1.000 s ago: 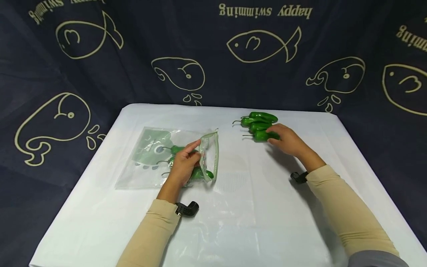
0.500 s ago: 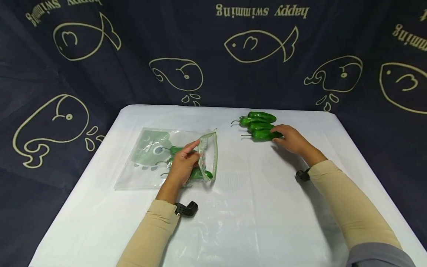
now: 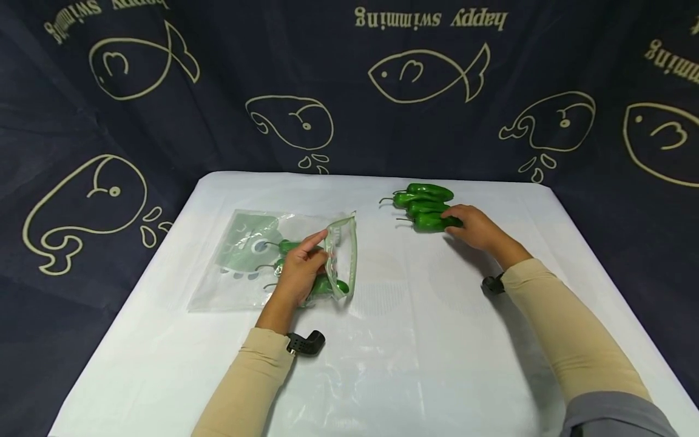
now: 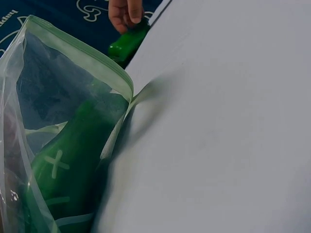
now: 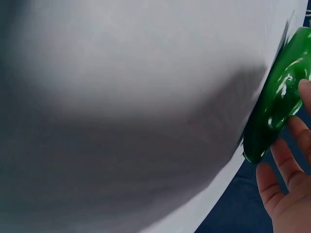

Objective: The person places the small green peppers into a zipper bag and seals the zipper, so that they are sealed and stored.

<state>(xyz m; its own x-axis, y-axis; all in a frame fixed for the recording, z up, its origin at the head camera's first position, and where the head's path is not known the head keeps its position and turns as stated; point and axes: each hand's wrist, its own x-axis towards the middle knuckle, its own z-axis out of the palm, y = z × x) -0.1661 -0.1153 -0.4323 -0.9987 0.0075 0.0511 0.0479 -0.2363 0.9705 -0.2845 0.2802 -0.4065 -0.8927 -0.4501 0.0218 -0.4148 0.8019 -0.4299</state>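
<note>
Since a second ago, the right hand has slid back slightly along the long, glossy, dark-green pepper at the near end of its row, toward the stemless tip, baring more of its side. The small black device on the right wrist sits a little farther right and forward. The tight beige sleeve has edged forward, and more loose grey cloth shows behind it.

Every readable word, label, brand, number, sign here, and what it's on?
"happy swimming": upside down, on dark navy cloth with pale fish and whale drawings; repeats at the head view's sides are cut off.
"+": cross-like mark on clear plastic zip bag with pale green edging.
Small marks near the bag's mouth: too small to read.
No brand or number legible.
</note>
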